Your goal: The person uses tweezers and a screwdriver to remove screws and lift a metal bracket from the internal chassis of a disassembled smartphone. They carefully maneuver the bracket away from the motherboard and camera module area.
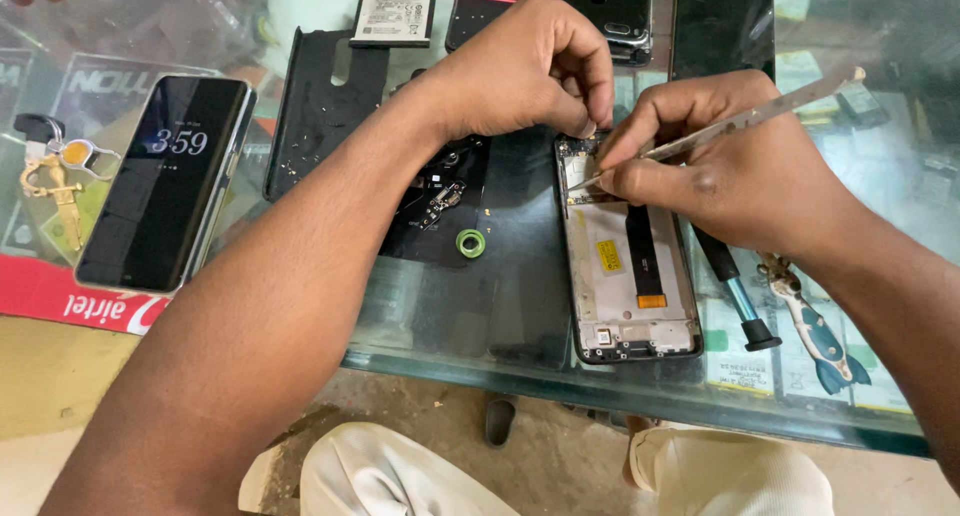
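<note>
An opened phone frame [628, 276] lies face down on the glass counter [480, 326], its insides and a black flex cable showing. My left hand [520, 71] reaches over from the left, fingertips pinching at the frame's top edge. My right hand [730, 171] holds metal tweezers [745, 124] whose tip touches the top left of the frame, close to my left fingertips. What the left fingers pinch is too small to make out.
A lit black phone [165, 181] rests at left beside keys [50, 171]. A black back cover [320, 106], a battery [393, 11], a green ring [470, 243], and loose small boards lie behind. A screwdriver [735, 291] and a blue-handled tool [815, 331] lie right.
</note>
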### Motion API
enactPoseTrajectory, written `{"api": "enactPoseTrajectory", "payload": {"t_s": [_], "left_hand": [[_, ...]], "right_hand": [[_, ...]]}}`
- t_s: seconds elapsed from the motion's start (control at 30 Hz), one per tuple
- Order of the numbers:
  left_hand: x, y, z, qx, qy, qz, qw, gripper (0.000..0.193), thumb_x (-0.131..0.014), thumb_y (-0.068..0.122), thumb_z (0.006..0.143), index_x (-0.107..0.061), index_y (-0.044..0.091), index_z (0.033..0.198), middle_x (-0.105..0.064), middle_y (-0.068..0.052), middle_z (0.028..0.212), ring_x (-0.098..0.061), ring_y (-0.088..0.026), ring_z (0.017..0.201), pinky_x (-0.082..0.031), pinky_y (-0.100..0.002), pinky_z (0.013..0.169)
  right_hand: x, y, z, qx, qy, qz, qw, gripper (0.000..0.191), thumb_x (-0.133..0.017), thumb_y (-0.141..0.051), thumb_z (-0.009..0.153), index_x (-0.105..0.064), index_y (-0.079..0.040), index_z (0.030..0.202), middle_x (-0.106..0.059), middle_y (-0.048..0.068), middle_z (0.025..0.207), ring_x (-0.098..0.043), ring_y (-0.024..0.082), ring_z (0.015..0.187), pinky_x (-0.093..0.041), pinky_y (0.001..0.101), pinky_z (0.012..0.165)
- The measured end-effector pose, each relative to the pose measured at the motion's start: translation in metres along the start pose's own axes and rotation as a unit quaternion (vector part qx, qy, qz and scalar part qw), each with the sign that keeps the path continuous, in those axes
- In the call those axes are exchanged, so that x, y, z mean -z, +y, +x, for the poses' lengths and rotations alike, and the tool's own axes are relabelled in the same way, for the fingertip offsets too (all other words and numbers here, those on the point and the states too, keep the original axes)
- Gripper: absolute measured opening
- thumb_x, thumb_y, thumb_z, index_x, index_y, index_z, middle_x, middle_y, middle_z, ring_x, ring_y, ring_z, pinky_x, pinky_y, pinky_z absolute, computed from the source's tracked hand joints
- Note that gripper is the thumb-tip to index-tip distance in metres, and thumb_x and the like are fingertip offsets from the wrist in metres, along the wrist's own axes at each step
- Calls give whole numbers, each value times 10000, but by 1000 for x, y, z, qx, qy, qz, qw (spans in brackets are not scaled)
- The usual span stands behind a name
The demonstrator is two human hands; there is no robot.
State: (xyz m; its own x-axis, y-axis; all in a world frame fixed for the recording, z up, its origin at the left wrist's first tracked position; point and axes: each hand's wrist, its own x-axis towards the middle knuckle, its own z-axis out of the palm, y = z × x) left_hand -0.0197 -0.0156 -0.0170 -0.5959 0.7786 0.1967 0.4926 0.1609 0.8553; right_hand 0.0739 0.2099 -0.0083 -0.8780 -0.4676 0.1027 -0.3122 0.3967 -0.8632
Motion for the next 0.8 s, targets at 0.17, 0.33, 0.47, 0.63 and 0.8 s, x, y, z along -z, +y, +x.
{"api": "enactPoseTrajectory", "payload": {"t_s": [0.17,0.33,0.47,0.63,0.8], "left_hand": [[0,-2,0,-2,-1,2,1000,121,-808,-56,768,-761,29,840,-756,-26,809,-718,-66,744,-601,-219,698],[0,-4,0,0,-5,-24,1000,124,-790,-68,765,-751,23,840,-761,-26,826,-728,-64,761,-611,-217,720],[0,-5,1,6,-9,-35,999,125,-785,-76,764,-749,16,839,-759,-31,823,-723,-69,757,-608,-217,718],[0,-4,1,6,-10,-36,999,125,-785,-76,766,-749,16,844,-759,-33,820,-727,-68,754,-614,-218,717],[0,-2,0,3,-7,-21,1000,126,-788,-72,772,-756,24,845,-762,-32,821,-731,-67,749,-616,-216,714]], "right_hand": [[0,-1,0,11,-22,16,1000,33,-743,-27,830,-755,-6,852,-802,57,903,-743,91,823,-606,253,767],[-1,0,-1,24,-15,-1,1000,25,-746,-27,841,-759,-11,856,-796,56,901,-733,89,818,-599,251,760],[0,0,-2,15,-2,-30,999,33,-753,-32,845,-768,-16,869,-791,60,871,-715,97,789,-579,260,721],[0,0,-2,26,-22,1,999,30,-757,-44,837,-767,-20,852,-800,53,890,-735,93,801,-599,255,748],[0,-1,-1,32,-14,-15,999,32,-752,-45,843,-759,-17,857,-796,53,888,-733,96,805,-594,254,749]]}}
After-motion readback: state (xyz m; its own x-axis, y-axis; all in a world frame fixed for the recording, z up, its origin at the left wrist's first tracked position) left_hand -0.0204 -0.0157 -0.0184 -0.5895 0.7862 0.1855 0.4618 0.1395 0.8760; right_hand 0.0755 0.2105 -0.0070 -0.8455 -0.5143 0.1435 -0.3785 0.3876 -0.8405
